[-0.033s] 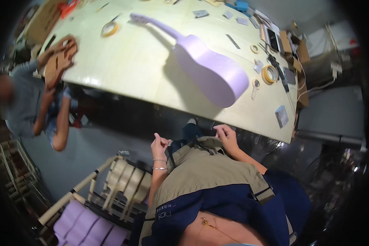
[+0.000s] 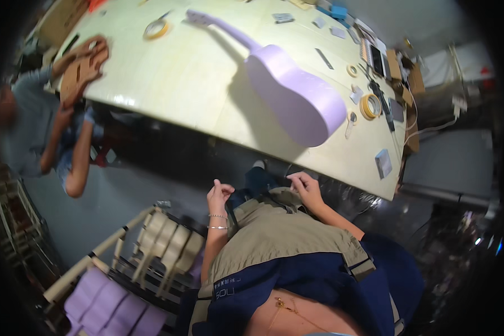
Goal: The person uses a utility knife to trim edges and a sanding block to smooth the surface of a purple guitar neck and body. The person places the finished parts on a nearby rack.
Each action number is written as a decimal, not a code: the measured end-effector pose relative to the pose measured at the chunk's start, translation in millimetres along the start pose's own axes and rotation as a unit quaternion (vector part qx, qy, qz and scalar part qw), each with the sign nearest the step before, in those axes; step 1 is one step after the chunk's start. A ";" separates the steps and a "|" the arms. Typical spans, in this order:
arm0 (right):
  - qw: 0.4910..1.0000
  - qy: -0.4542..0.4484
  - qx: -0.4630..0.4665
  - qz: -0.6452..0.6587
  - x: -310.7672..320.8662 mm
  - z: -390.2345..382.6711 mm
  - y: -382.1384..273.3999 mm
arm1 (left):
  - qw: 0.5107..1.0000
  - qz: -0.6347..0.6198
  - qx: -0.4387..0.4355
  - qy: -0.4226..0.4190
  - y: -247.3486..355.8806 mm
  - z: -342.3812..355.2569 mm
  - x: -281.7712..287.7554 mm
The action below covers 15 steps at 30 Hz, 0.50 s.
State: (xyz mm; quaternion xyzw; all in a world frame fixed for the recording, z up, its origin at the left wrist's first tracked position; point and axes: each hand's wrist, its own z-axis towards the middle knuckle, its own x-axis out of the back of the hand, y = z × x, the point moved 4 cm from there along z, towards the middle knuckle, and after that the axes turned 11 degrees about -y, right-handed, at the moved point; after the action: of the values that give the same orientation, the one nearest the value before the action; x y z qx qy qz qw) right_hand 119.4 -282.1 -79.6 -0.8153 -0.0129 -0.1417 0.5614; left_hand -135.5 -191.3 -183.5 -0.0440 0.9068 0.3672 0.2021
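Khaki apron (image 2: 285, 235) hem meets both hands: left hand (image 2: 219, 193) curled empty, right hand (image 2: 305, 187) pinching it (lilac guitar (image 2: 297, 95) lies on the table (image 2: 196, 84)).

Matt lilac-painted ukulele (image 2: 297, 92) lies on smooth, pale glossy worktop (image 2: 196, 84); khaki cloth apron (image 2: 280, 235), paper tape rolls (image 2: 369, 106).
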 end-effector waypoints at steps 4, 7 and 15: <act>0.975 -0.174 0.032 -0.137 -43.1 24.5 -2.7 | 0.998 0.048 0.006 0.032 -52.4 -0.5 10.9; 0.958 -0.242 -0.043 -0.150 -62.9 39.0 40.8 | 0.996 0.080 -0.016 0.032 -119.5 9.4 19.9; 0.904 -0.345 -0.137 -0.210 -90.6 99.3 167.8 | 0.944 0.296 -0.005 0.146 -189.9 21.7 23.7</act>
State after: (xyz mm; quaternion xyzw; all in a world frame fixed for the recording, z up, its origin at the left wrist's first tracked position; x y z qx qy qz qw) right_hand 84.2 -240.4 -287.5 -0.8607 -0.3571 0.0333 0.3614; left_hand -106.6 -312.9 -330.2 0.1725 0.8965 0.4050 -0.0501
